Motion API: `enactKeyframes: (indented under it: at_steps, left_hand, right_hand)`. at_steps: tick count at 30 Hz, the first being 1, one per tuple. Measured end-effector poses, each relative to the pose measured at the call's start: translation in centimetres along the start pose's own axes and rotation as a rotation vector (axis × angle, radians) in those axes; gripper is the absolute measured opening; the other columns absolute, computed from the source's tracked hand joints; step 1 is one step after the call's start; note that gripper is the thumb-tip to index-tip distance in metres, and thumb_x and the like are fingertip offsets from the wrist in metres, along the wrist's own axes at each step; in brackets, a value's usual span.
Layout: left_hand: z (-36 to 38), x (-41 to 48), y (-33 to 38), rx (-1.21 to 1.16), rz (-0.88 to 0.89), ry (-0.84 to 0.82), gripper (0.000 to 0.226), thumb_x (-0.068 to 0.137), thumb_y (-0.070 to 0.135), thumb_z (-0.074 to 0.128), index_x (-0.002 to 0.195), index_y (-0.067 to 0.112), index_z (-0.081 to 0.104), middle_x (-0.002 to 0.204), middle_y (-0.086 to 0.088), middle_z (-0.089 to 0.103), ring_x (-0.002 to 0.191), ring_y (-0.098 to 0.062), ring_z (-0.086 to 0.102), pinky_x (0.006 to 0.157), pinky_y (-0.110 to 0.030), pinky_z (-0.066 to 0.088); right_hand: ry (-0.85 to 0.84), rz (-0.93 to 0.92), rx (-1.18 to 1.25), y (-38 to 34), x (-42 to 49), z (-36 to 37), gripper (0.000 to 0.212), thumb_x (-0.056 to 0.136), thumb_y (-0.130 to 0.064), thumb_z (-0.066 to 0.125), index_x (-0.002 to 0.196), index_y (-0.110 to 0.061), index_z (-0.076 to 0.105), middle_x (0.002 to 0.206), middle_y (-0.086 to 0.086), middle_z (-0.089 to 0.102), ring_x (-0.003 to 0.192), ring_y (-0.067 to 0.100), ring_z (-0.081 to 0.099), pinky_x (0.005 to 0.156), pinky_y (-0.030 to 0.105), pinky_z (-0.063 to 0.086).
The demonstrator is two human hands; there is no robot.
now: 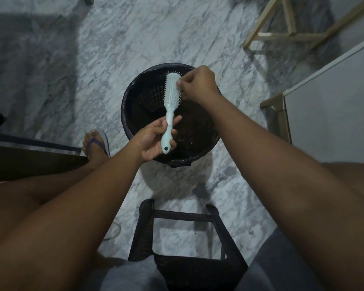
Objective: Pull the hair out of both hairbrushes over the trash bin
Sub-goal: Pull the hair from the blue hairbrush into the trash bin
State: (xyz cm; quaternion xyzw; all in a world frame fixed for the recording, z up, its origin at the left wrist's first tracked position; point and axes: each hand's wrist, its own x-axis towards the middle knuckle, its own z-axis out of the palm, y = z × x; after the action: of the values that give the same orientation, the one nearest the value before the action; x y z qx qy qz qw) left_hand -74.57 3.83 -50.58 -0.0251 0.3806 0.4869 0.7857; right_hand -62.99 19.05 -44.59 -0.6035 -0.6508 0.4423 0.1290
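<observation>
One hairbrush (171, 95) held over trash bin (135, 89) — dark-lined.

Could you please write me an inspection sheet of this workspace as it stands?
Surface: grey-veined marble floor.
Job's things: pale hairbrush held over the black-lined trash bin; only one brush seen.
Clutter: dark stool frame near the knees.
Hands: left hand grips the brush handle; right hand pinches at the bristles.
Cables: thin cord loop on the floor.
Surroundings: wooden frame, white cabinet, sandalled foot.
</observation>
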Motion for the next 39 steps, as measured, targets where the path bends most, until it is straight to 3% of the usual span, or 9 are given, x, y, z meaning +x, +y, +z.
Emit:
enactKeyframes:
  at_steps: [6, 11, 14, 23, 27, 29, 31, 33, 39]
  left_hand:
    - [-1.2, -0.6, -0.2, -0.067, 0.018, -0.003, 0.044, 0.102, 0.010, 0.042, 0.145, 0.011, 0.044, 0.130, -0.002, 0.066, 0.075, -0.012, 0.061, 0.059, -0.027, 0.050]
    - [-0.4, -0.2, 0.3, -0.053, 0.017, -0.018, 0.046, 0.099, 0.012, 0.046, 0.145, 0.013, 0.044, 0.130, -0.003, 0.066, 0.076, -0.012, 0.060, 0.060, -0.028, 0.050]
    - [0.2, 0.0, 0.5, -0.020, 0.008, -0.015, 0.045, 0.098, 0.013, 0.048, 0.144, 0.015, 0.045, 0.128, -0.003, 0.065, 0.077, -0.012, 0.060, 0.060, -0.029, 0.051]
    - [-0.6, 0.2, -0.1, -0.101, 0.048, 0.069, 0.040, 0.101, 0.012, 0.043, 0.142, 0.012, 0.046, 0.131, -0.005, 0.063, 0.072, -0.011, 0.060, 0.056, -0.026, 0.049]
    - [-0.6, 0.1, -0.3, -0.065, 0.035, 0.065, 0.040, 0.102, 0.012, 0.043, 0.142, 0.013, 0.047, 0.132, -0.003, 0.063, 0.074, -0.011, 0.059, 0.056, -0.026, 0.049]
    - [-0.1, 0.1, -0.4, -0.044, 0.026, 0.057, 0.039, 0.103, 0.012, 0.044, 0.141, 0.013, 0.047, 0.132, -0.002, 0.063, 0.074, -0.011, 0.059, 0.056, -0.026, 0.049]
    - [0.4, 0.1, -0.4, 0.000, 0.021, 0.055, 0.039, 0.103, 0.012, 0.044, 0.141, 0.013, 0.048, 0.132, -0.002, 0.063, 0.074, -0.011, 0.059, 0.056, -0.027, 0.049]
    - [0.7, 0.1, -0.3, 0.073, 0.031, 0.067, 0.038, 0.103, 0.012, 0.045, 0.140, 0.014, 0.050, 0.131, -0.001, 0.064, 0.074, -0.012, 0.058, 0.056, -0.028, 0.048]
    - [0.7, -0.1, -0.1, 0.188, 0.030, 0.083, 0.033, 0.104, 0.011, 0.044, 0.134, 0.016, 0.055, 0.132, 0.001, 0.066, 0.076, -0.014, 0.057, 0.059, -0.030, 0.049]
  right_hand:
    - [0.053, 0.186, 0.391, -0.6, 0.9, -1.8, 0.021, 0.102, -0.003, 0.038, 0.093, -0.003, 0.057, 0.070, 0.006, 0.056, 0.051, 0.014, 0.050, 0.045, 0.026, 0.048]
    - [-0.255, 0.006, 0.028, 1.2, -0.8, -0.9, 0.040, 0.089, -0.039, 0.070, 0.096, 0.001, 0.072, 0.084, 0.008, 0.074, 0.070, 0.015, 0.072, 0.059, 0.031, 0.062]
    - [-0.268, -0.063, -0.048, 1.3, -0.9, -0.3, 0.037, 0.076, -0.036, 0.085, 0.087, -0.002, 0.076, 0.080, 0.010, 0.075, 0.073, 0.015, 0.074, 0.060, 0.028, 0.063]
    - [-0.121, -0.003, 0.137, 1.2, -0.3, -0.2, 0.024, 0.098, -0.015, 0.059, 0.090, 0.006, 0.068, 0.069, 0.004, 0.067, 0.056, 0.010, 0.061, 0.056, 0.025, 0.058]
    - [-0.076, 0.081, 0.205, 1.0, 0.4, -0.5, 0.022, 0.101, -0.007, 0.042, 0.094, -0.006, 0.063, 0.079, 0.003, 0.065, 0.063, 0.014, 0.059, 0.060, 0.032, 0.054]
    - [-0.038, -0.028, 0.064, 1.2, 0.6, -0.2, 0.018, 0.097, -0.015, 0.054, 0.109, -0.012, 0.066, 0.099, 0.003, 0.070, 0.086, 0.016, 0.066, 0.081, 0.036, 0.058]
    - [-0.053, -0.146, -0.084, 1.0, 0.2, 0.1, 0.049, 0.088, -0.034, 0.071, 0.131, -0.017, 0.059, 0.124, 0.003, 0.064, 0.109, 0.015, 0.062, 0.099, 0.031, 0.050]
    - [-0.067, -0.194, -0.167, 0.7, 0.2, 0.5, 0.075, 0.077, -0.048, 0.079, 0.139, -0.017, 0.051, 0.138, 0.006, 0.055, 0.123, 0.018, 0.054, 0.103, 0.029, 0.043]
    - [0.129, -0.157, -0.158, -0.2, 1.1, 0.6, 0.043, 0.071, -0.040, 0.084, 0.107, -0.016, 0.075, 0.107, -0.001, 0.073, 0.099, 0.013, 0.067, 0.088, 0.029, 0.054]
